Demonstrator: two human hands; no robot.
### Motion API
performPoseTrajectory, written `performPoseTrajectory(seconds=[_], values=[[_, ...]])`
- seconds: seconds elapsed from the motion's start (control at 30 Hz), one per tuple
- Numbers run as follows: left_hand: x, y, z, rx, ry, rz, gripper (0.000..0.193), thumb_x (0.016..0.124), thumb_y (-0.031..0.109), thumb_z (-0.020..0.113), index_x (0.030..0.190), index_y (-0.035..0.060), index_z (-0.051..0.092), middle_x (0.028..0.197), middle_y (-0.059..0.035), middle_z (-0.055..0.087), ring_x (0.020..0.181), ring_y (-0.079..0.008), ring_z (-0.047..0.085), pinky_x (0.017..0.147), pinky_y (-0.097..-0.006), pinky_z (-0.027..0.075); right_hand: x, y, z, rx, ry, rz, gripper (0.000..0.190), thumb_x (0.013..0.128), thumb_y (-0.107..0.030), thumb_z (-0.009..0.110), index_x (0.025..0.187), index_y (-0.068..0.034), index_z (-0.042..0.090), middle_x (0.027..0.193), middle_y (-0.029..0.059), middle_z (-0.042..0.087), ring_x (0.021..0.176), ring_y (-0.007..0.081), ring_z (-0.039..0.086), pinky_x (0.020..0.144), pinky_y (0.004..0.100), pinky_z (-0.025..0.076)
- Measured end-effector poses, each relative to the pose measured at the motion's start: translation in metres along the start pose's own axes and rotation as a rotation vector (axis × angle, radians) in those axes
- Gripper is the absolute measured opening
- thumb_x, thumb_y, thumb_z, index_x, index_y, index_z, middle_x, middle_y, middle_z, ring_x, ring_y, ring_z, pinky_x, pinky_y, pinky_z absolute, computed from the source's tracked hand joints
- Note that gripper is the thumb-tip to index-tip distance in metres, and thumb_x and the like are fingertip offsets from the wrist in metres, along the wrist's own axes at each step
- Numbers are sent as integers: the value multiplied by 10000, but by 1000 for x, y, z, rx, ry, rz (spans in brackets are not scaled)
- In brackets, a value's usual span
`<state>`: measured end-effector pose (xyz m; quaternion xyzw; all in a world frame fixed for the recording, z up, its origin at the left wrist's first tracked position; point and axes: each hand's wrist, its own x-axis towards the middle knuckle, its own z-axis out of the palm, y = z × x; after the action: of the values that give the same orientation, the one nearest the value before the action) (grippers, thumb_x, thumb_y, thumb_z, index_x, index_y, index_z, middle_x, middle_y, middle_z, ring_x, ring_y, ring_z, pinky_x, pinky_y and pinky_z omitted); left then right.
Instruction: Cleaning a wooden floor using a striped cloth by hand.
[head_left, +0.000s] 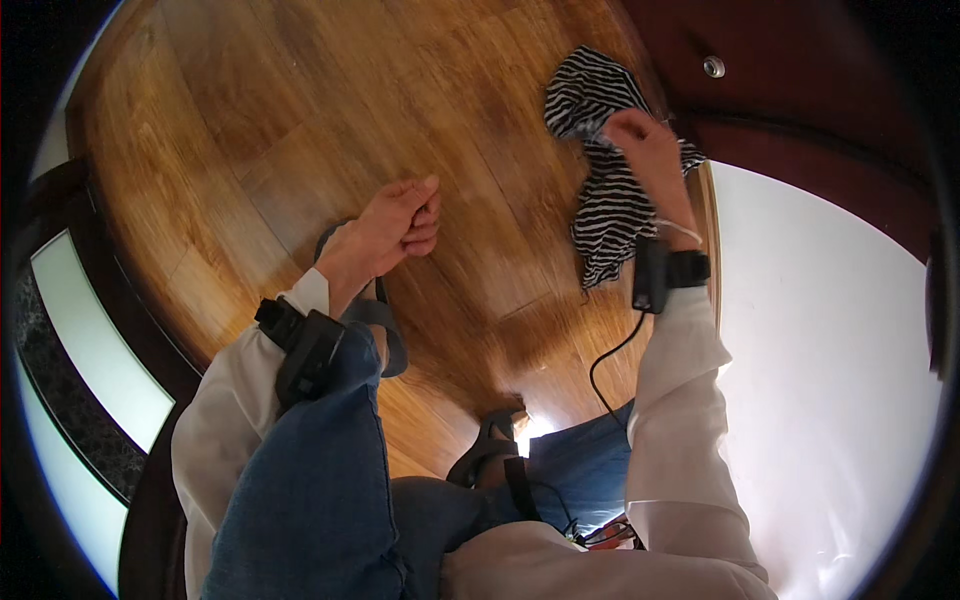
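My left hand (390, 225) hovers over the wooden floor, above my raised left knee. Its fingers are curled closed, and nothing shows in them. At the upper right, a black-and-white striped cloth (611, 214) lies crumpled along the floor's edge. My right hand (652, 150) is over the middle of the cloth, its fingers pinched on a fold. That fold is blurred at the fingertips, and the hand and wrist hide part of the cloth.
Wood-plank floor (390, 90) spreads ahead. A dark red wooden panel (780, 75) with a round metal fitting (713, 67) stands at upper right, beside a white wall surface (810, 315). Dark-framed light panels (97, 330) are at left. A black cable (596, 375) hangs from my right wrist device (650, 276).
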<state>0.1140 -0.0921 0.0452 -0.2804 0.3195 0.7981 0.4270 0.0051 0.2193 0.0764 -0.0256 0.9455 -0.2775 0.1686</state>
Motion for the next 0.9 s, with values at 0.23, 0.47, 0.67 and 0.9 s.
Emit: performPoseTrajectory(seconds=[0.23,0.47,0.67,0.9], values=[[0,3,5,30,-28,-1,321,943,334,461,714,112,439,567,42,309,468,-68,273,400,-225,239,-7,11,-22,288,502,93,140,816,-97,585,923,-25,639,755,89,653,675,125,617,609,254,477],[-2,2,2,19,-73,8,334,943,332,458,700,108,408,584,34,325,472,-70,270,408,-229,238,-102,1,61,-237,156,12,206,732,-116,649,922,-71,585,867,122,576,801,296,579,689,386,481],[-1,2,5,35,-25,-9,340,926,366,488,703,115,438,578,46,321,468,-67,277,400,-225,247,-115,-4,78,-291,215,24,155,722,-48,603,871,-70,568,805,123,545,803,311,551,679,408,466],[-2,5,10,19,-39,-5,328,937,346,475,709,112,439,582,43,316,474,-69,272,409,-224,242,-127,-24,92,66,67,72,154,740,-43,585,892,-50,567,805,148,555,745,322,560,663,394,466]])
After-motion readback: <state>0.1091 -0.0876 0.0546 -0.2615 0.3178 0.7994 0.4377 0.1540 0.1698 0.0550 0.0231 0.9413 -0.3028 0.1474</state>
